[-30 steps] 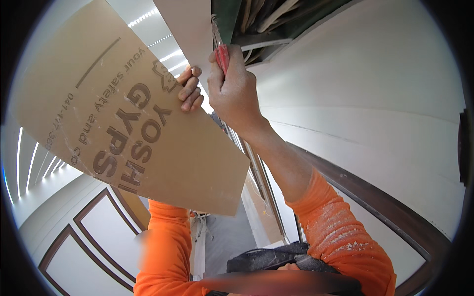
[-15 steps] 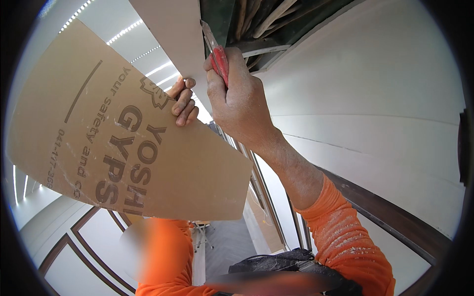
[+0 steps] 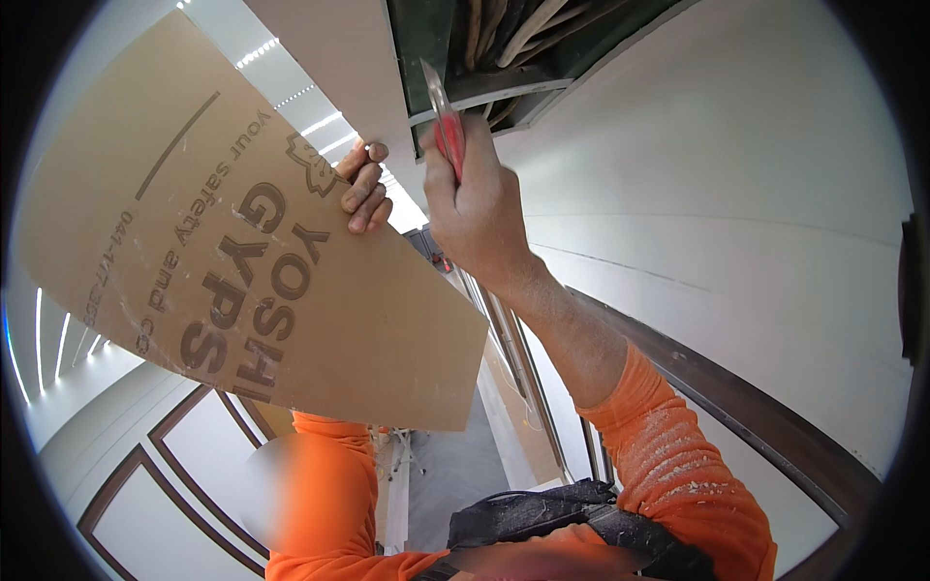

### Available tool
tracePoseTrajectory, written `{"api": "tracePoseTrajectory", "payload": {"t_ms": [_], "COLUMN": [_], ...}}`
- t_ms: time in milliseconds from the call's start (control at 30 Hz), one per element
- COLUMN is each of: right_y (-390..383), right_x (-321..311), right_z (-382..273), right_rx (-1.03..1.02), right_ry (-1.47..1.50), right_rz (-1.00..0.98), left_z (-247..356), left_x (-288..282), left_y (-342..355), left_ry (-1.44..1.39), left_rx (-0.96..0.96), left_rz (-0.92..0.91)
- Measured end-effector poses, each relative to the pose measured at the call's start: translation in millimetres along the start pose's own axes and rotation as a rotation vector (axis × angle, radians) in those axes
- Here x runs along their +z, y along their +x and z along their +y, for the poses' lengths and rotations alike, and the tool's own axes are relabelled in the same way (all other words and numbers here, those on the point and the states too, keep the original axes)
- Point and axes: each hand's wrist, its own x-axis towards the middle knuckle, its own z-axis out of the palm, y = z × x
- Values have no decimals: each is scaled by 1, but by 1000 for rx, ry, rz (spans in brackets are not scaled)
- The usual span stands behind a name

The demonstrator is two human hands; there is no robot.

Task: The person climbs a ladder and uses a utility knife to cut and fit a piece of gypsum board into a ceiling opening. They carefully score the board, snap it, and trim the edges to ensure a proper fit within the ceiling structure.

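Note:
My left hand [image 3: 364, 189] is closed on the right edge of a large brown paper-faced gypsum board [image 3: 387, 339], its fingertips curled over the face and the rest hidden behind. Printing and pale scuffs mark the board, which is held up at a tilt. In my right hand [image 3: 475, 198], dusted with white, a red-handled knife [image 3: 449, 140] is gripped with its metal blade pointing up. That blade overlaps an opening [image 3: 504, 48] in the ceiling in this view; whether it touches anything there I cannot tell.
Several cables [image 3: 528, 34] run inside the opening, past a metal strip [image 3: 513, 94]. A pale ceiling panel [image 3: 334, 58] borders it at left. The white wall [image 3: 717, 194] on the right has dark brown trim [image 3: 746, 416]. Brown-framed panels [image 3: 145, 513] stand at lower left, above a grey floor [image 3: 450, 474].
My right hand and the knife have moved slightly down and right, drawing the blade away from the ceiling panel's edge. The gypsum board has shifted a little, still in my left hand.

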Motion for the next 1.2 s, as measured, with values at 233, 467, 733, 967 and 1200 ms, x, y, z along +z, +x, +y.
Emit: {"api": "tracePoseTrajectory", "payload": {"t_ms": [233, 467, 733, 967, 1200], "right_y": [10, -11, 12, 4, -34], "right_x": [12, 11, 7, 21, 18], "right_z": [-22, 22, -8, 15, 42], "right_rx": [46, 65, -24, 21, 53], "right_ry": [169, -99, -27, -37, -114], "right_rz": [-57, -78, -92, -45, 0], "left_z": [2, 6, 1, -2, 9], "left_x": [2, 15, 0, 6, 5], "left_y": [2, 3, 6, 6, 1], "left_ry": [8, 40, 37, 39, 57], "left_rx": [-2, -18, -8, -7, -43], "left_rz": [12, 28, -3, 39, -10]}}
